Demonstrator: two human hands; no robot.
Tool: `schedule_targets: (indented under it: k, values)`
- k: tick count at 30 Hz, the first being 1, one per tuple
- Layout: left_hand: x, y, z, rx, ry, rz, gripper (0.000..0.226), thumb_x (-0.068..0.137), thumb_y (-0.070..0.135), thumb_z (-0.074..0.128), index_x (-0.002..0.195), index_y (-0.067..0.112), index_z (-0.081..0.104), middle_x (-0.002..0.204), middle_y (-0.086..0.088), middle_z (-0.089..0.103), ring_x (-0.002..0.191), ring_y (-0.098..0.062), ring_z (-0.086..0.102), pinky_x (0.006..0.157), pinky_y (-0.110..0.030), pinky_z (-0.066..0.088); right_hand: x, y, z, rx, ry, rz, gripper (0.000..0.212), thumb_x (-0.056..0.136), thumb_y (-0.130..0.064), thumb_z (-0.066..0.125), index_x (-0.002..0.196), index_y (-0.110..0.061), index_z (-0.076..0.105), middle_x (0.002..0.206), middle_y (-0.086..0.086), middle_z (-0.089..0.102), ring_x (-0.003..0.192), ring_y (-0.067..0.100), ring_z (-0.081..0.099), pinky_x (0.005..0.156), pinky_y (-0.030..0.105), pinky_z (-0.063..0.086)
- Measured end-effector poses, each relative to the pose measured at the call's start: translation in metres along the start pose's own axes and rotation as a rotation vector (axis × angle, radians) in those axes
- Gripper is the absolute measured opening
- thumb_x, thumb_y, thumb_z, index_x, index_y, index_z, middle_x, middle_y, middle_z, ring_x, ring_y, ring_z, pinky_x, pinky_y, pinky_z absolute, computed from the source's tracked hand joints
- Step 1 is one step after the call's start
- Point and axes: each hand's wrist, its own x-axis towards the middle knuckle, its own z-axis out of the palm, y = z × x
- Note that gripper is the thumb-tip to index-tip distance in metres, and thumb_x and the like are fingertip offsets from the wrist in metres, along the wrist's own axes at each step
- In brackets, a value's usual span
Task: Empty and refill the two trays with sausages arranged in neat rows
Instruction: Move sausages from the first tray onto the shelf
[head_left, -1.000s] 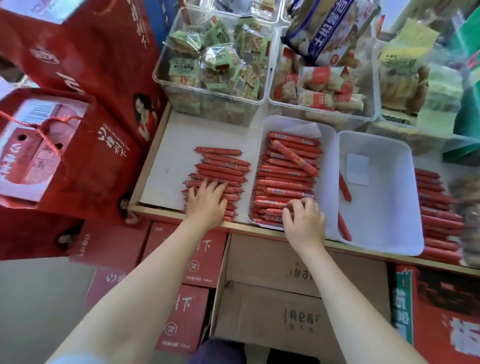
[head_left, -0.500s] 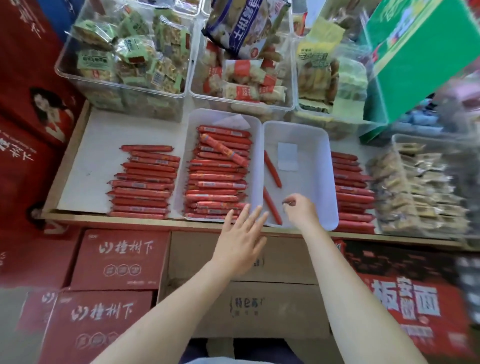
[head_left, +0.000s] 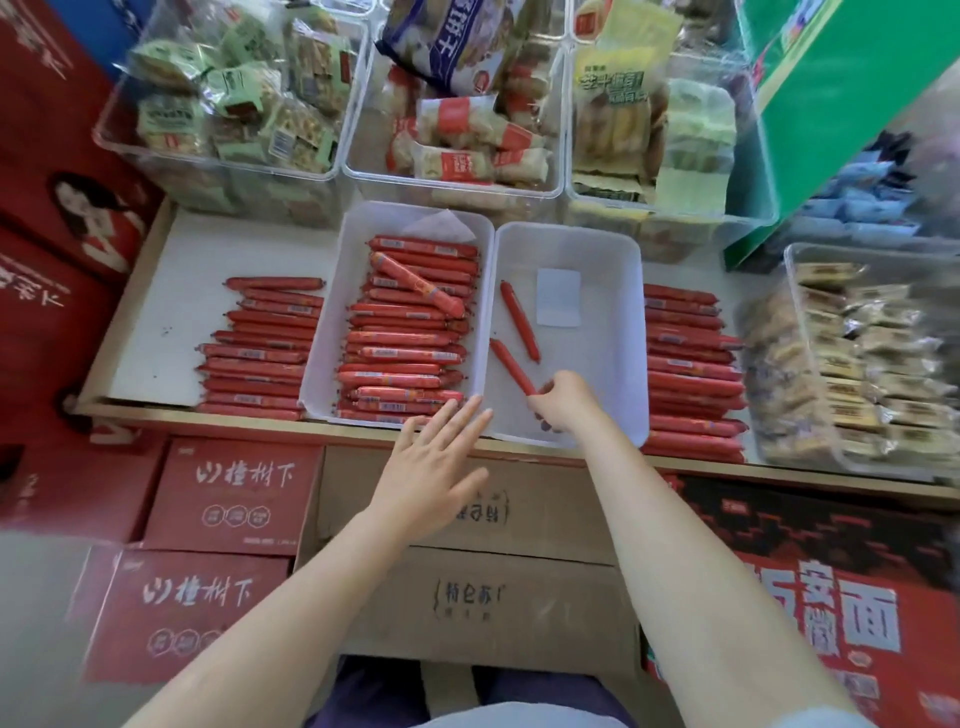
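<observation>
Your right hand (head_left: 563, 402) has dropped to pinch, apparently, a sausage (head_left: 511, 366) inside the right tray (head_left: 618, 332)'s near edge; left hand (head_left: 434, 467) flat, fingers straight, over the shelf (head_left: 156, 338) lip.

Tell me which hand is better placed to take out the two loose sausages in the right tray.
Right. The right hand already pinches the nearer sausage inside the right tray; the left hand hovers open at the front edge.

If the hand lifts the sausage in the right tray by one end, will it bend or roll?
The sausage looks straight and round in glossy red casing, so it probably stays fairly stiff, may feel slippery, and could roll on the smooth right tray. The right hand pinches its near end.
</observation>
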Motion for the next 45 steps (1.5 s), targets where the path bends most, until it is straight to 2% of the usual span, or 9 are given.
schedule_targets:
  k: [7, 11, 14, 20, 28, 32, 35, 40, 45]
  values:
    - [0.003, 0.005, -0.018, -0.272, 0.084, -0.026, 0.065, 0.099, 0.047, 0.049, 0.157, 0.036, 0.020, 0.161, 0.020, 0.020, 0.148, -0.003, 0.019, 0.122, -0.039, 0.017, -0.072, 0.011, -0.046, 1.237, 0.205, -0.065, 0.009, 0.096, -0.012, 0.062, 0.092, -0.005, 0.062, 0.071, 0.008, 0.067, 0.061, 0.020, 0.066, 0.063, 0.032, 0.059]
    - [0.012, 0.011, -0.054, -0.860, 0.367, -0.289, 0.051, 0.093, 0.027, 0.067, 0.141, 0.028, 0.049, 0.128, 0.009, 0.058, 0.114, 0.003, 0.055, 0.097, -0.024, 0.047, -0.104, -0.007, -0.042, 1.401, 0.109, -0.069, 0.020, 0.097, -0.025, 0.063, 0.091, -0.005, 0.063, 0.072, 0.012, 0.068, 0.062, 0.022, 0.067, 0.062, 0.033, 0.058]
    - [0.007, 0.005, -0.078, -1.063, 0.452, -0.325, 0.048, 0.090, 0.022, 0.072, 0.134, 0.026, 0.054, 0.116, 0.002, 0.064, 0.098, 0.000, 0.065, 0.079, -0.015, 0.052, -0.117, -0.036, -0.027, 1.293, 0.128, -0.014, 0.027, 0.093, -0.033, 0.066, 0.085, -0.008, 0.064, 0.066, 0.008, 0.063, 0.052, 0.018, 0.058, 0.053, 0.028, 0.052]
    - [-0.009, -0.041, -0.097, -0.312, 0.531, 0.069, 0.043, 0.085, 0.046, 0.068, 0.121, 0.023, 0.070, 0.111, 0.004, 0.072, 0.101, -0.015, 0.065, 0.088, -0.033, 0.052, -0.129, -0.099, 0.016, 1.041, 0.102, 0.010, 0.032, 0.091, -0.034, 0.065, 0.069, -0.016, 0.052, 0.055, -0.001, 0.042, 0.042, 0.012, 0.030, 0.041, 0.023, 0.022]
    - [-0.034, -0.148, -0.110, -0.141, 0.569, -0.206, 0.023, 0.088, 0.027, 0.072, 0.111, 0.023, 0.072, 0.090, 0.005, 0.075, 0.085, -0.020, 0.069, 0.080, -0.039, 0.048, -0.111, -0.160, 0.078, 0.563, 0.184, -0.170, 0.053, 0.103, -0.050, 0.037, 0.076, -0.011, 0.061, 0.073, 0.002, 0.061, 0.072, 0.021, 0.058, 0.068, 0.033, 0.043]
    - [-0.036, -0.217, -0.107, -0.053, 0.481, -0.380, 0.026, 0.093, 0.026, 0.065, 0.119, 0.026, 0.066, 0.106, 0.001, 0.068, 0.104, -0.025, 0.060, 0.091, -0.042, 0.034, -0.083, -0.143, 0.120, -0.064, 0.400, -0.282, 0.039, 0.102, -0.038, 0.038, 0.086, -0.012, 0.062, 0.090, 0.003, 0.058, 0.096, 0.028, 0.055, 0.088, 0.043, 0.040]
    - [-0.018, -0.241, -0.108, 0.056, 0.347, -0.372, 0.029, 0.097, 0.028, 0.058, 0.125, 0.029, 0.064, 0.119, -0.002, 0.061, 0.115, -0.025, 0.052, 0.097, -0.042, 0.031, -0.076, -0.130, 0.144, -0.412, 0.442, -0.318, 0.047, 0.100, -0.033, 0.024, 0.086, -0.015, 0.065, 0.090, 0.002, 0.063, 0.092, 0.027, 0.056, 0.077, 0.039, 0.034]
    - [0.005, -0.251, -0.085, 0.169, 0.056, -0.335, 0.056, 0.103, 0.030, 0.037, 0.157, 0.027, 0.021, 0.165, -0.005, 0.016, 0.153, -0.027, 0.008, 0.121, -0.053, 0.006, -0.075, -0.133, 0.145, -0.368, 0.499, -0.318, 0.034, 0.101, -0.028, 0.042, 0.082, -0.013, 0.065, 0.088, 0.004, 0.062, 0.090, 0.027, 0.057, 0.082, 0.041, 0.038]
    - [-0.005, -0.250, -0.073, 0.163, -0.060, -0.334, 0.065, 0.103, 0.051, 0.023, 0.159, 0.028, -0.002, 0.167, 0.001, -0.007, 0.153, -0.024, -0.013, 0.122, -0.054, -0.005, -0.077, -0.134, 0.146, -0.407, 0.497, -0.312, 0.035, 0.101, -0.027, 0.037, 0.080, -0.015, 0.062, 0.086, 0.001, 0.059, 0.089, 0.025, 0.055, 0.081, 0.040, 0.036]
